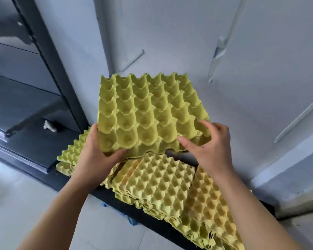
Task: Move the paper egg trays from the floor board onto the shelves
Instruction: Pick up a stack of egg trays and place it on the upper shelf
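Observation:
A thin stack of yellow-green paper egg trays [148, 109] is lifted in the air, cups facing me. My left hand [96, 152] grips its near left corner, thumb on top and fingers underneath. At the near right corner my right hand [210, 143] holds the edge with spread fingers curled over it. Below lie more egg trays on a dark floor board [152, 221]: one pile [155, 184] in the middle, another pile [206, 210] at the right and a third pile [69, 156] at the left, partly hidden by my left hand.
A dark metal shelf unit [25, 98] stands at the left with its upright post [51, 56] close to the lifted trays. A pale wall [224, 51] rises behind. Light floor [25, 195] lies at the lower left. Blue tape [130, 221] sticks at the board's edge.

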A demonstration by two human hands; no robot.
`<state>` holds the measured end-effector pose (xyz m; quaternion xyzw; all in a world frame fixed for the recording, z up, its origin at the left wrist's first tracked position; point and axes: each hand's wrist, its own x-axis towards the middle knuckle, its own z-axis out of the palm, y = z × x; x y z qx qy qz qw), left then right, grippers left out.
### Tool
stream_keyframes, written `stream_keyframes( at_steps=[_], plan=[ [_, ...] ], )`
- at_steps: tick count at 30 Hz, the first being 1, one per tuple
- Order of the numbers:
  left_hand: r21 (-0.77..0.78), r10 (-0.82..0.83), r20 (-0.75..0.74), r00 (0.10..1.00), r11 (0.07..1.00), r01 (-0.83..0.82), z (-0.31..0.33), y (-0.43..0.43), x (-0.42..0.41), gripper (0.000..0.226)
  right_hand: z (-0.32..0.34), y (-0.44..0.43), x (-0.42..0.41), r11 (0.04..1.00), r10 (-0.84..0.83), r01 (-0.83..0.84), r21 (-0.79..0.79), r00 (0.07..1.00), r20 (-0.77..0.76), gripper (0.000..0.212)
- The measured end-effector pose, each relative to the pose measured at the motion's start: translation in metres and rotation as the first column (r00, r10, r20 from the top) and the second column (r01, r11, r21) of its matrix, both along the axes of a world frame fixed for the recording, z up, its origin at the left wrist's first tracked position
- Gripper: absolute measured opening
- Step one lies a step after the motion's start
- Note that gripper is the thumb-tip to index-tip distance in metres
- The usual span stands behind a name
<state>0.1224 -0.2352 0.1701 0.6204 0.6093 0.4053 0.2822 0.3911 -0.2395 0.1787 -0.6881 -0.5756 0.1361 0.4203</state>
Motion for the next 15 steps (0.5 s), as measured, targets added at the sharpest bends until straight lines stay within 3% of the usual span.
stream_keyframes(
  at_steps=[15],
  plan=[
    [0.312,0.28,-0.006,0.96,0.913,-0.264,0.137,0.018,-0.303,0.065,0.132,0.095,-0.31,0.912,0.297,-0.279,0.301,0.955,-0.013,0.079]
  ],
)
